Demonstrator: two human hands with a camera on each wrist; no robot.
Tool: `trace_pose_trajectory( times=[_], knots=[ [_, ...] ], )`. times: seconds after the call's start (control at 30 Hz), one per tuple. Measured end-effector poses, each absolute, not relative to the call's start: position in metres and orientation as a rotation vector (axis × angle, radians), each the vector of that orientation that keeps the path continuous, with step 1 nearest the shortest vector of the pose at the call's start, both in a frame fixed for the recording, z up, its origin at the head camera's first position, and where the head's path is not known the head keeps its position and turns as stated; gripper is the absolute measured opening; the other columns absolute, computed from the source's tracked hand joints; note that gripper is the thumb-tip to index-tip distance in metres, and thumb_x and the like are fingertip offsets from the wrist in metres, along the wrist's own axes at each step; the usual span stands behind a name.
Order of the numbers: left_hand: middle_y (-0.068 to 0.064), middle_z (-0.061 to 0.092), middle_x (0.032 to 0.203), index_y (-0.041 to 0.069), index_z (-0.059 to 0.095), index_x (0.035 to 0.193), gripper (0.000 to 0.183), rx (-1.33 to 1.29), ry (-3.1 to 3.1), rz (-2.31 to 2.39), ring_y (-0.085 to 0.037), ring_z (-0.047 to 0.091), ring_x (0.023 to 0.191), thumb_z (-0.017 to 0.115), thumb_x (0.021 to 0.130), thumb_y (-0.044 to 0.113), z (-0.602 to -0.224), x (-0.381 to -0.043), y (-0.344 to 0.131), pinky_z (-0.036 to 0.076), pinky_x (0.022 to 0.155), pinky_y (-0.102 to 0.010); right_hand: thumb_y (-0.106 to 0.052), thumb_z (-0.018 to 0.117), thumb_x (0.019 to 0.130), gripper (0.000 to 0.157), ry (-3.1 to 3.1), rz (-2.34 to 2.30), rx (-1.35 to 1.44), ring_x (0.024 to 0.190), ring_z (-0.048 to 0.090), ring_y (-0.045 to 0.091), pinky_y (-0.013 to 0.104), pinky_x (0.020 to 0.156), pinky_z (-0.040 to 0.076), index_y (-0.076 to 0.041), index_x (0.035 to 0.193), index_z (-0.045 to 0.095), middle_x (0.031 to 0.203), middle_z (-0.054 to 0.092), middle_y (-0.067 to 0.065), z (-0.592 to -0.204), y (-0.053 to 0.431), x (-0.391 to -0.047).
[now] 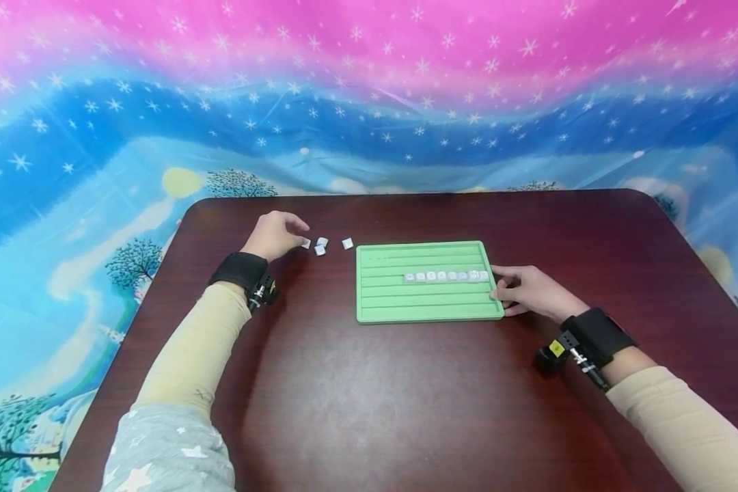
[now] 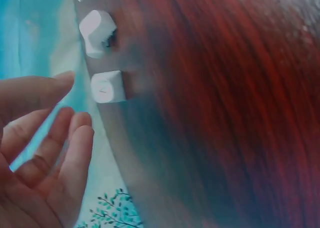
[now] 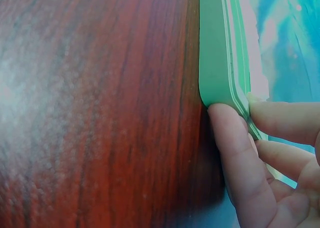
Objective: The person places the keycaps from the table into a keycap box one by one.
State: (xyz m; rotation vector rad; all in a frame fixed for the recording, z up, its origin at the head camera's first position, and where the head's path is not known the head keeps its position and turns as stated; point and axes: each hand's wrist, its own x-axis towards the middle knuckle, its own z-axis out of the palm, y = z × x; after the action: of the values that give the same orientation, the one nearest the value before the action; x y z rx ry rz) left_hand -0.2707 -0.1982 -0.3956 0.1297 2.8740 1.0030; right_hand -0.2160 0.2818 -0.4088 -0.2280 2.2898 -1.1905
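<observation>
My left hand point(image 1: 275, 236) hovers at the loose white keycaps on the left of the table. In the left wrist view its thumb and fingers are parted, with a gap between them and the nearest keycap point(image 2: 107, 87), which bears a small mark. Two more keycaps point(image 1: 320, 247) lie close together beyond it, and another keycap point(image 1: 347, 243) lies by the tray. My right hand point(image 1: 531, 292) grips the right edge of the green ridged tray point(image 1: 427, 314), thumb on the rim and fingers against the side. A row of white keycaps point(image 1: 442, 277) sits in one of the tray's slots, reaching its right end.
The dark red-brown wooden table point(image 1: 369, 396) has a glossy top, with its far edge just behind the keycaps and tray. A printed cloth point(image 1: 369, 102) with snowflakes and trees hangs behind and beside it.
</observation>
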Motion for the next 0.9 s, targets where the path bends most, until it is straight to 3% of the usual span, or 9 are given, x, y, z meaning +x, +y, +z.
trace_pose_trajectory(
  times=[0.17, 0.47, 0.9],
  knots=[
    [-0.019, 0.068, 0.109, -0.002, 0.071, 0.115, 0.03, 0.054, 2.865, 0.949, -0.034, 0.062, 0.102, 0.079, 0.09, 0.011, -0.404, -0.273, -0.196, 0.05, 0.091, -0.048, -0.006, 0.062, 0.102, 0.071, 2.293, -1.191, -0.222, 0.087, 0.066, 0.022, 0.032, 0.072, 0.06, 0.004, 0.16, 0.023, 0.102, 0.052, 0.017, -0.41, 0.282, -0.215],
    [-0.019, 0.067, 0.101, -0.003, 0.071, 0.107, 0.021, 0.053, 2.901, 0.866, -0.034, 0.06, 0.097, 0.077, 0.089, 0.006, -0.407, -0.27, -0.188, 0.049, 0.089, -0.047, -0.006, 0.061, 0.102, 0.069, 2.292, -1.198, -0.247, 0.087, 0.067, 0.02, 0.032, 0.072, 0.06, 0.005, 0.159, 0.024, 0.103, 0.054, 0.018, -0.41, 0.281, -0.215],
    [-0.021, 0.069, 0.11, -0.002, 0.074, 0.112, 0.026, 0.127, 2.928, 0.826, -0.034, 0.059, 0.1, 0.063, 0.089, -0.006, -0.398, -0.267, -0.182, 0.05, 0.087, -0.047, -0.006, 0.061, 0.103, 0.069, 2.287, -1.193, -0.258, 0.088, 0.067, 0.02, 0.032, 0.072, 0.06, 0.006, 0.159, 0.023, 0.1, 0.054, 0.016, -0.409, 0.284, -0.217]
  ],
)
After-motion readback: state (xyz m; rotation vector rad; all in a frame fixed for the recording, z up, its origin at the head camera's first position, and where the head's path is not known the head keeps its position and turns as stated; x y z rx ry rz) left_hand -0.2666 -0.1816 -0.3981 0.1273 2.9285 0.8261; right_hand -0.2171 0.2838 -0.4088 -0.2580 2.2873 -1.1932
